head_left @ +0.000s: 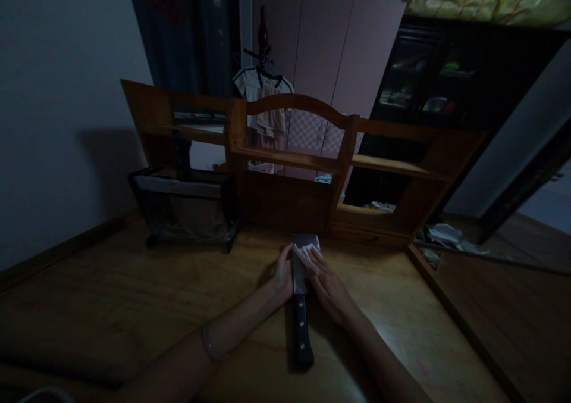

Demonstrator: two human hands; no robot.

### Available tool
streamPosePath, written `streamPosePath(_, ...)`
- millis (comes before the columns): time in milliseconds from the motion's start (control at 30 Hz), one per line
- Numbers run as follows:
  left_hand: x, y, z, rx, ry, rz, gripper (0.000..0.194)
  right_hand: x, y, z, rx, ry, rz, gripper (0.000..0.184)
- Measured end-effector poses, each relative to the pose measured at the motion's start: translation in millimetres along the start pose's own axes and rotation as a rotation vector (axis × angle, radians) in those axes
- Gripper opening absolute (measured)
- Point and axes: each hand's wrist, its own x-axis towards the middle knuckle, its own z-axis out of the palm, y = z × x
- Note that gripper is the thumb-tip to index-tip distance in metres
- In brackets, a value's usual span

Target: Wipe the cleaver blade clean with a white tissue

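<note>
A cleaver lies flat on the wooden table (134, 296), its black handle (302, 331) pointing toward me and its wide blade (300, 272) pointing away. My left hand (282, 274) rests against the blade's left side, fingers curled along its edge. On the blade's right side my right hand (329, 289) lies flat, fingers pressing a white tissue or cloth (307, 255) onto the metal. The far end of the blade is partly covered by the cloth.
A wooden shelf unit (294, 159) stands at the table's far edge just beyond the blade. A dark wire rack (187, 206) sits at the back left. The table's right edge (446, 308) drops to the floor. The room is dim.
</note>
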Motion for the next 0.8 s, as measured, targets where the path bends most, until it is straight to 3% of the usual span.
streamPosePath(267,3.5,-0.3,-2.5,-0.014,-0.033,0.013,0.038,0.8,-5.4,-0.6,-0.065,-0.012,-0.034,0.047)
streamPosePath(533,-2.7,1.5,0.1,0.047,-0.084,-0.037,0.048,-0.4,8.8,5.3,-0.347,0.025,0.08,0.052)
streamPosePath(800,0.1,0.6,-2.7,0.039,0.013,-0.014,0.041,-1.8,-15.2,-1.0,-0.3,-0.067,-0.06,0.051)
